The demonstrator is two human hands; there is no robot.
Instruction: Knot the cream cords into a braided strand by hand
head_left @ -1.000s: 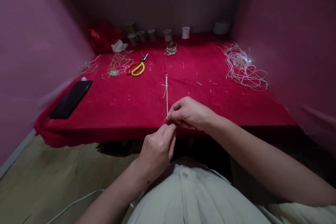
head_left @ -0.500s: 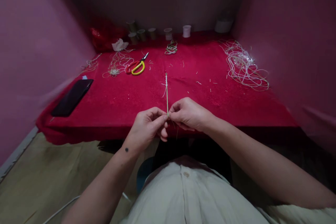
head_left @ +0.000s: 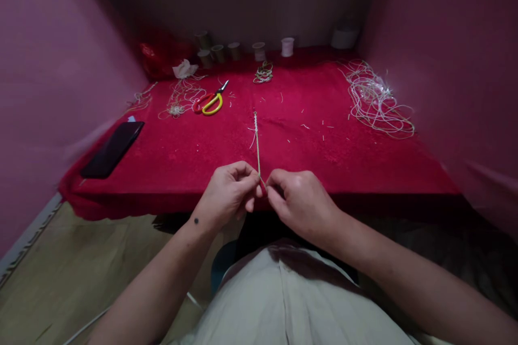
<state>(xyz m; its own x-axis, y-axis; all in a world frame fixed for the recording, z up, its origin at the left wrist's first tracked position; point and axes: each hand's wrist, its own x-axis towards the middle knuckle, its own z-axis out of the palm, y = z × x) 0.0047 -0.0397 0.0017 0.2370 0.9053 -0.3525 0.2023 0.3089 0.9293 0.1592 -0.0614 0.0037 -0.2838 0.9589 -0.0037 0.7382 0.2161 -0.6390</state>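
1. Closest on my feed: a pale, creased cloth shirt (head_left: 259,296).
2. Left hand (head_left: 234,186) has thumb and forefinger pinched on the near end of a thin greenish cord (head_left: 258,153), by the front edge of the red-draped counter (head_left: 182,156). I figure that grip keeps it taut, cause it runs dead straight.
3. Right hand (head_left: 299,197) is just beside it, fingers curled, tips seemingly pinching a skinny strand (head_left: 263,183) off the cord's end, maybe to keep it separate. Tiny on my screen, tbh.
4. Phone (head_left: 113,148): flat black slab off left, probably parked there to stay out of the way.
5. The cord's far part is a bumpy, whitish knotted stretch (head_left: 255,121) with loose tails and a small loop on top. Something likely anchors that loop, can't tell what.
6. Stiff little clippings (head_left: 305,126), then scissors (head_left: 212,103) with red and yellow handles, handy for either hand I guess.
7. Wiry thread heaps (head_left: 378,102) both sides, a loopy coil (head_left: 263,72) further back.
8. Spools (head_left: 287,47) lined up at the rear.
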